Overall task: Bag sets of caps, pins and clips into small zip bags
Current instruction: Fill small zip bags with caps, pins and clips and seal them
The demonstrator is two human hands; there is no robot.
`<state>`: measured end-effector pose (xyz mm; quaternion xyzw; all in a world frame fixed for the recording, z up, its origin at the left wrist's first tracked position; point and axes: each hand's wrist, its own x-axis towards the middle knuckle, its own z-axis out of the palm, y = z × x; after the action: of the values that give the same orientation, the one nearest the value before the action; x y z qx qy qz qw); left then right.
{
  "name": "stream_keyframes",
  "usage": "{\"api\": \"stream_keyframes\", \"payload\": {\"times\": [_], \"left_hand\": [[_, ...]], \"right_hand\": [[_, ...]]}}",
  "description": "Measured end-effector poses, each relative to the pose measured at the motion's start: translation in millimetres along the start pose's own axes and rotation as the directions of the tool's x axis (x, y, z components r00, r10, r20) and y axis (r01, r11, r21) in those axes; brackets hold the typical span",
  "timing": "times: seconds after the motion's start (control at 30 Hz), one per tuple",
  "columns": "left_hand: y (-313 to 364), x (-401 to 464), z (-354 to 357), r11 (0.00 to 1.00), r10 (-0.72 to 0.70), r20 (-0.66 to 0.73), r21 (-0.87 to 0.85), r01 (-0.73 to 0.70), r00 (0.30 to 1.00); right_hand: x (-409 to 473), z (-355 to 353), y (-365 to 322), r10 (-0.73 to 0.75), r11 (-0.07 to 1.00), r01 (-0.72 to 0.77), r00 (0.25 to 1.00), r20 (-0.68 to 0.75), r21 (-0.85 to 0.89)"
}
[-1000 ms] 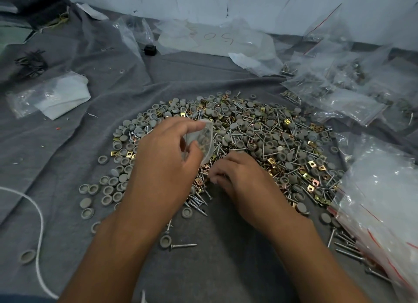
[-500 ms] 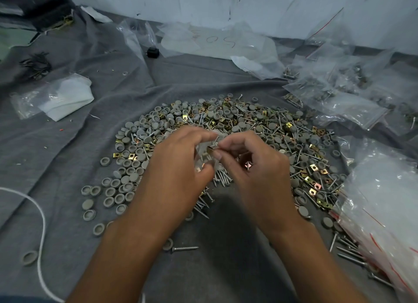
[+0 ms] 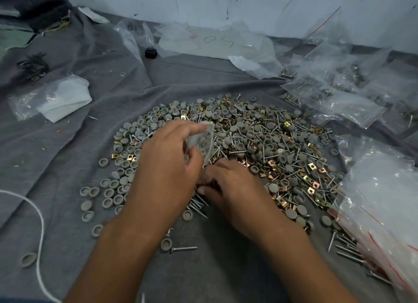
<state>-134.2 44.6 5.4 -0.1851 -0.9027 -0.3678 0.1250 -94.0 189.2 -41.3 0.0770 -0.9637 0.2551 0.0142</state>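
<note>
A: At the near edge of the grey cloth (image 3: pixel 67 162) we log a lone screw (image 3: pixel 184 249) beside a grey cap (image 3: pixel 166 244), and a white cord (image 3: pixel 40 223) curving along the near left.

B: Just beyond, both forearms reach in. We note the right hand (image 3: pixel 235 189) lying knuckles-up on the near rim of the pile, fingers curled down into the pins (image 3: pixel 199 204). Whether it grips anything we cannot tell; the fingertips are hidden.

A: Agreed. The left hand (image 3: pixel 167 164) sits just left of it and slightly raised, thumb and fingers pinching a small zip bag (image 3: pixel 203 142), which hangs over the pile with grey caps visible inside.

B: Behind the hands, the main pile (image 3: pixel 260 144): grey caps, silver pins and brass clips (image 3: pixel 312 167) mixed together, caps thinning out to the left.

A: Near right, a stack of clear bags (image 3: pixel 384 201) with red zip lines. Far right, filled zip bags (image 3: pixel 339 94) heaped together.

B: Left of the pile, a folded white bag (image 3: pixel 61 96). Farthest, a large plastic sheet (image 3: pixel 214 42) with handwriting, a small black object (image 3: pixel 150 52) beside it, then the pale wall (image 3: pixel 226 1).
</note>
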Motion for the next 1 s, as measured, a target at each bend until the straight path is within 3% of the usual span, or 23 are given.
{"api": "stream_keyframes", "payload": {"times": [0.43,0.7,0.87,1.0], "left_hand": [[1.5,0.2,-0.3,1.000,0.004,0.005,-0.005,-0.004,1.000],[1.5,-0.4,-0.1,1.000,0.000,0.011,0.005,0.000,1.000],[-0.3,-0.6,-1.1,1.000,0.019,0.025,0.004,-0.019,1.000],[1.0,-1.9,0.6,1.000,0.027,0.059,0.002,-0.027,0.998]], "right_hand": [[-1.6,1.6,0.1,0.062,0.998,-0.062,0.998,-0.012,-0.009],[0.2,3.3,3.0,0.010,0.998,-0.012,0.999,-0.039,-0.066],[-0.2,-11.6,10.8,0.107,0.921,-0.024,0.975,-0.196,0.388],[-3.1,-23.5,7.2,0.114,0.864,0.122,0.898,-0.426,0.488]]}}
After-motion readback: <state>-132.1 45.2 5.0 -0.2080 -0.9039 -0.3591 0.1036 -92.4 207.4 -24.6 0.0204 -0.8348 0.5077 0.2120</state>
